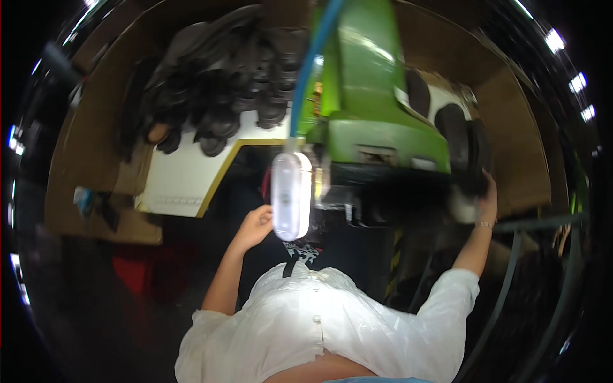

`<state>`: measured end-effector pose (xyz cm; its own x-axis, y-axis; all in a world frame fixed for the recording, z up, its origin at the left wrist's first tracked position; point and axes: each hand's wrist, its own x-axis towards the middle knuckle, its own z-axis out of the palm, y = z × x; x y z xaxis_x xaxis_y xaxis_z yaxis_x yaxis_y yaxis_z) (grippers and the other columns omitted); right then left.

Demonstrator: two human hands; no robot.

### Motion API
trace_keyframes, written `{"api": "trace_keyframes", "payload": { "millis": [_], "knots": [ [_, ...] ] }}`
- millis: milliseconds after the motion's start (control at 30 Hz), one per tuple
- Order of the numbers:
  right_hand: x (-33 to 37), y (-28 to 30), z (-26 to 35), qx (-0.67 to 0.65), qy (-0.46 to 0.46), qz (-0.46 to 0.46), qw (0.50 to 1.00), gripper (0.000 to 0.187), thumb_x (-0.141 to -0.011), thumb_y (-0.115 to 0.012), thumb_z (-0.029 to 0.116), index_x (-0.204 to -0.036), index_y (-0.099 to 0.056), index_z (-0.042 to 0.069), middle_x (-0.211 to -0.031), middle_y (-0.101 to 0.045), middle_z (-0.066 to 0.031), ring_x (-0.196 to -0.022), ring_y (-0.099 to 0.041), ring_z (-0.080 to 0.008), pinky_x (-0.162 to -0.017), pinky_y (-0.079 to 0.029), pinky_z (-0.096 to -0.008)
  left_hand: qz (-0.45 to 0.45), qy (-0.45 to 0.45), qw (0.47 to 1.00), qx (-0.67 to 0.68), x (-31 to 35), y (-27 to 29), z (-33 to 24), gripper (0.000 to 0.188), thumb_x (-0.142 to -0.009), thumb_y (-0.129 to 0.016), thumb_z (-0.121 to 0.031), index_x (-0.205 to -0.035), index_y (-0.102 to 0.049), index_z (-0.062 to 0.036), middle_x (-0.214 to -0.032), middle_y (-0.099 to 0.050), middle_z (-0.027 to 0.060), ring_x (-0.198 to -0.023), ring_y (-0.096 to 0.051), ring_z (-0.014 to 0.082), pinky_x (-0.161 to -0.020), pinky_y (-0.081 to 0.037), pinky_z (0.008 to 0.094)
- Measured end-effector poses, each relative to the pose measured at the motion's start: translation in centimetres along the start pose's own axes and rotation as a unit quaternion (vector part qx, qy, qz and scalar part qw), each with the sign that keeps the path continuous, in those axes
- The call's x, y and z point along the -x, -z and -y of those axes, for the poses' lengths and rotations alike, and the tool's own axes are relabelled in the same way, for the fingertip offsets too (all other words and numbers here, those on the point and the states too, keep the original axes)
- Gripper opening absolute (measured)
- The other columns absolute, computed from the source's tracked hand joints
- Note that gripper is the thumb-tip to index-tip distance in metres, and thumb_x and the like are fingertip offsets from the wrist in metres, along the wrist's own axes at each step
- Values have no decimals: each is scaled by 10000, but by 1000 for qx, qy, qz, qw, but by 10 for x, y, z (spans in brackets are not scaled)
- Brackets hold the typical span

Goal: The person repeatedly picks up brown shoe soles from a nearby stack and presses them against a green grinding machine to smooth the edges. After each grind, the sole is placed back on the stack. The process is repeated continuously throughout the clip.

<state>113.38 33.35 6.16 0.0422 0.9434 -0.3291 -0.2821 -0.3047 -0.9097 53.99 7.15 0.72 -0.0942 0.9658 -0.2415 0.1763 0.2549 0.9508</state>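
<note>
My left hand point(257, 225) has its fingers curled in beside a lit white oval lamp point(292, 195). The lamp hides the fingertips, so I cannot make out what they hold, if anything. My right hand point(488, 203) reaches far to the right and grips the near end of a dark shoe point(471, 173). Some of its fingers are hidden behind it, and a pale patch by the hand is blurred. Between my hands stands a large green machine point(383, 137), its dark lower part smeared by motion.
Dark shoes point(217, 121) are heaped on a white work surface point(182, 182) with a yellow edge at left. Brown cardboard walls point(520, 140) enclose both sides. A blue hose point(310, 60) hangs above the lamp. Metal rails point(507, 274) stand at right, and something red point(133, 271) lies low at left.
</note>
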Motion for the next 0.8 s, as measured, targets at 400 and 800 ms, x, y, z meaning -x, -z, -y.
{"api": "trace_keyframes", "payload": {
  "millis": [400,800],
  "knots": [
    [24,-162,-38,49,159,-33,985,421,-841,-525,274,-1162,-455,10,-1162,-481,-93,-1101,-442,-207,-956,-313,-342,-444,-263,765,-384,-175,79,-127,441,-702,-646,-175,-1110,-512,-73,-1005,-549,160,-919,-547,316,-814,-430,398],
    [111,-137,-193,272,232,-72,931,593,-795,-595,149,-1301,-312,19,-1312,-361,-125,-1224,-322,-245,-1006,-239,-366,-399,-437,803,-66,-38,43,-121,297,-841,-533,-96,-1094,-447,32,-1079,-494,133,-917,-520,172,-800,-411,278]
  ]
}}
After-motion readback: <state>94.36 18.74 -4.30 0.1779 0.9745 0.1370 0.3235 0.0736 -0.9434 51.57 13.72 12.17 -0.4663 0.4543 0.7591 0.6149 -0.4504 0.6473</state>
